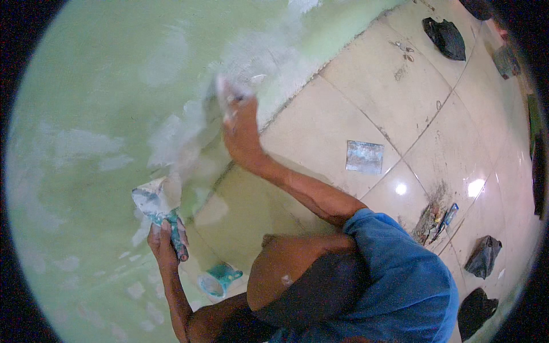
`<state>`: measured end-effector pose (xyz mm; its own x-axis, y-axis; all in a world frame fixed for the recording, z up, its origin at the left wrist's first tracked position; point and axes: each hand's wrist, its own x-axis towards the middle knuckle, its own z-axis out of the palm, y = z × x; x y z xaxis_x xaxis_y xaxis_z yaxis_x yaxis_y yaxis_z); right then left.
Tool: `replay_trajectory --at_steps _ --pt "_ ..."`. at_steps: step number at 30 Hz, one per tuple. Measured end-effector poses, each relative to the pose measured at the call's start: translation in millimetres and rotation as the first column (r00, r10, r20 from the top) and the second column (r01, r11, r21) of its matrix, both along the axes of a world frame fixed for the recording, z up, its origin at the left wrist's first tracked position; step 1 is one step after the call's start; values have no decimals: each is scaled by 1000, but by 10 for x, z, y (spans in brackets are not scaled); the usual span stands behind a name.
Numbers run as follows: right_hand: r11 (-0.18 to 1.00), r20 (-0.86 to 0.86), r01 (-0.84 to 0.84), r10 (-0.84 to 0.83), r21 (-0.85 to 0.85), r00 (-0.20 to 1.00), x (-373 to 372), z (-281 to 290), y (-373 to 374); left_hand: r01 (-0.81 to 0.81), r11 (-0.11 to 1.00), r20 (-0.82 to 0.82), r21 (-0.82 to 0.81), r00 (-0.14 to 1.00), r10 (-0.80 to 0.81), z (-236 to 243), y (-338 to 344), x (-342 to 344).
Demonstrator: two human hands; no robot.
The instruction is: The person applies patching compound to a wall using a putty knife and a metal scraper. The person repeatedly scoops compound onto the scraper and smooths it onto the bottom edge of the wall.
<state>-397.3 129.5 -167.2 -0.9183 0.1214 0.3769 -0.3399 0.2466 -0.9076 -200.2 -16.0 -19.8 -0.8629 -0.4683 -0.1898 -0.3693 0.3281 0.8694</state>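
Note:
My left hand (164, 244) is closed round the handle of a wide putty knife (157, 197). Its blade is loaded with white putty and its handle is smeared teal. Farther up, my right hand (243, 128) reaches to the pale green wall (86, 188), over a patch of fresh white putty (257, 60). In its fingers is a white-smeared flat scraper (225, 91), blurred by motion, its edge at the wall. Between my arms, low down, a teal cup (219, 280) with a whitish inside rests near the foot of the wall.
Cream floor tiles (320, 131) meet the wall along a slanting edge. A thin metal sheet (364, 157) lies on them. Beyond are a blue-handled tool (449, 217) beside dark debris, a black plastic bag (445, 39) and more dark bags (484, 257) at the right.

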Motion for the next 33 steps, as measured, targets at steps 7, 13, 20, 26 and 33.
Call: replay_trajectory --at_steps 7,13,20,26,33 --pt "904 271 87 33 -419 962 -551 -491 537 -45 999 -129 -17 991 42 -135 -98 87" --pt "975 -134 -220 215 -24 967 102 -338 56 11 998 -4 -62 1000 -11 16 -91 138" --pt "986 -32 145 -149 -86 988 -456 -695 670 -11 998 -92 -66 996 5 -28 -129 234" --pt "998 -223 -34 23 -44 974 -176 -1104 235 14 999 -11 -40 1000 -14 -59 -88 102" --pt "949 95 -19 51 -316 994 -216 -1022 362 -62 997 -88 -41 994 58 -46 -116 183"
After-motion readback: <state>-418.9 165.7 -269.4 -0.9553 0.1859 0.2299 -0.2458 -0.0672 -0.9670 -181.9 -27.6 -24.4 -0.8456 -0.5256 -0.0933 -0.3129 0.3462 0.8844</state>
